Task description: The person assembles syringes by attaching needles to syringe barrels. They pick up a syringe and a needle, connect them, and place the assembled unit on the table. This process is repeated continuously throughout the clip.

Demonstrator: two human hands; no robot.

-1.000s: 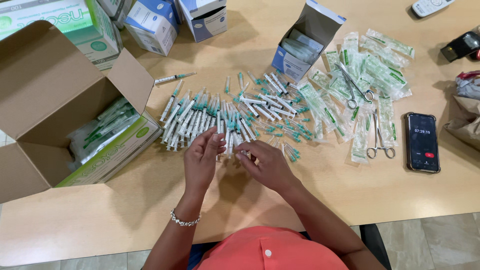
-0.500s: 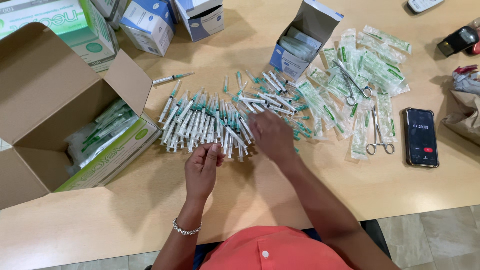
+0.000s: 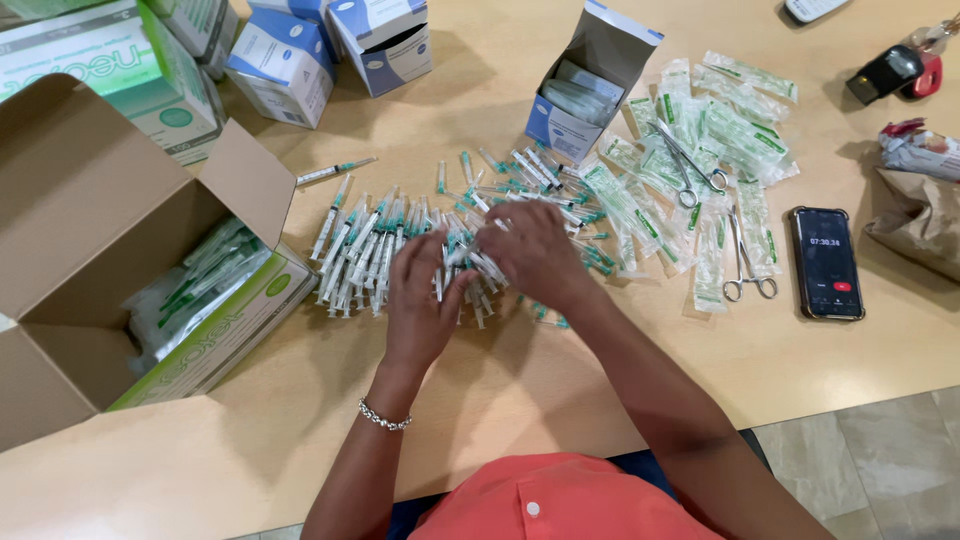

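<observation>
Nearest to the camera is the orange shirt (image 3: pixel 555 500), and from it both arms reach forward over the wooden table (image 3: pixel 560 390). The left wrist wears a bracelet (image 3: pixel 384 416). The left hand (image 3: pixel 420 300) lies palm down at the near edge of the syringes (image 3: pixel 370 245), its fingers spread a little and touching them. The right hand (image 3: pixel 535 255) is just beside it, over the middle of the pile, with the fingers curled on one or two syringes; whether they really clamp them I cannot tell, because the hand is blurred.

The syringes lie loose on the table in a wide heap with green tips, between the big carton and the wrappers. One syringe (image 3: pixel 335 171) lies alone, a little farther away.

On the left an open carton (image 3: pixel 110 270) holds packed syringes. On the right lie empty wrappers (image 3: pixel 715 150), two scissors (image 3: pixel 745 265) on them, and a phone (image 3: pixel 827 263) with a lit screen. Beyond the pile stands an open blue box (image 3: pixel 590 80), and more boxes (image 3: pixel 300 55) stand at the far edge. A brown bag (image 3: pixel 915 215) is at the right edge.
</observation>
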